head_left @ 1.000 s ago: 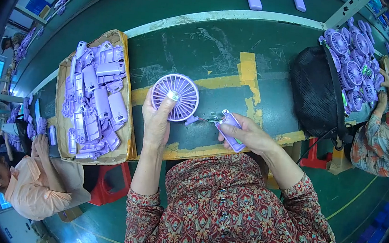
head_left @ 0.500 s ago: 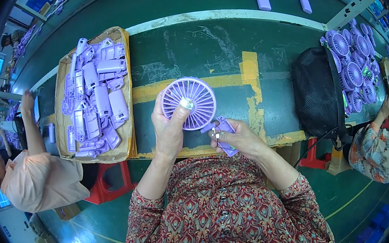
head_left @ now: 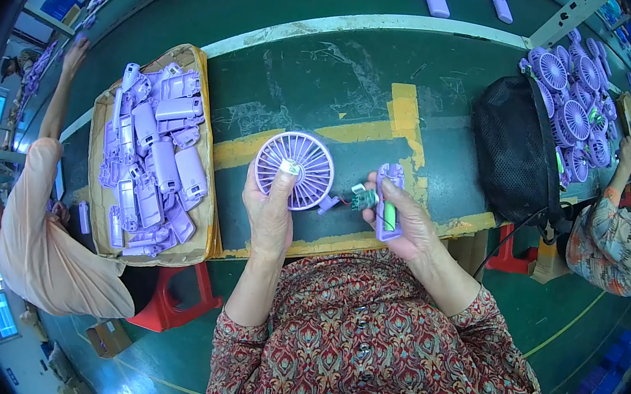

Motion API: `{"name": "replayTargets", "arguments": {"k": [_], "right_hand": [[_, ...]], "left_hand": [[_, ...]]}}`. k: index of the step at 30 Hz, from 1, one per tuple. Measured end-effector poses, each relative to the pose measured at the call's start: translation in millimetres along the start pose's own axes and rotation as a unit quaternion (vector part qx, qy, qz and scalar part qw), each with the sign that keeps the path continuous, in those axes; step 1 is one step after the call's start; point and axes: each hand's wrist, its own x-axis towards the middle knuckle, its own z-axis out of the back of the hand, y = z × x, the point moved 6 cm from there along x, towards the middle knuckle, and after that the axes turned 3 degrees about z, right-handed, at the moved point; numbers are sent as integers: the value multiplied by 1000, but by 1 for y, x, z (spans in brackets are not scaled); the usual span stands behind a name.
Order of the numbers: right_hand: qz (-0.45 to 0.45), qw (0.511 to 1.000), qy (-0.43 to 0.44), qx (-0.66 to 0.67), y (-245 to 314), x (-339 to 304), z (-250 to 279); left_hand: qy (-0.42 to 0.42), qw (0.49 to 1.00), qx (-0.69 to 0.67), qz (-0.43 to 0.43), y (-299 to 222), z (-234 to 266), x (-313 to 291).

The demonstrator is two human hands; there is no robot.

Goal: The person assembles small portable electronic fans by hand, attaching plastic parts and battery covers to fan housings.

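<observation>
My left hand (head_left: 271,211) is closed round the purple round fan head (head_left: 311,167), thumb pressed over its hub on the grille. In my right hand (head_left: 408,226) is a purple handle shell (head_left: 392,173), held upright between thumb and fingers. A green battery (head_left: 389,217) lies inside the shell. Between the two hands a small green circuit board (head_left: 364,200) sits at my right fingertips. Thin wires run from it toward a short purple stub (head_left: 328,204) at the fan head's lower edge. My right thumb hides part of the shell.
A cardboard tray (head_left: 213,217) of purple handle shells stands to the left, a loose shell (head_left: 84,217) beside it. On the right are a black mesh bag (head_left: 517,145) and a pile of purple fans (head_left: 576,120). Two fans lie on the far strip. Co-workers sit at both sides.
My right hand has turned the handle shell upright, so its inside with the battery and the board now show. The fan head has shifted slightly left and down. The left co-worker's arm reaches farther forward.
</observation>
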Motion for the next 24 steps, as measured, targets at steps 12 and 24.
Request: {"name": "replayTargets", "arguments": {"k": [12, 24], "right_hand": [[-137, 963, 154, -173, -23, -9, -15], [-42, 930, 148, -333, -25, -10, -25]], "left_hand": [[6, 1000, 18, -17, -10, -11, -11], [27, 997, 72, -16, 0, -15, -10]]}}
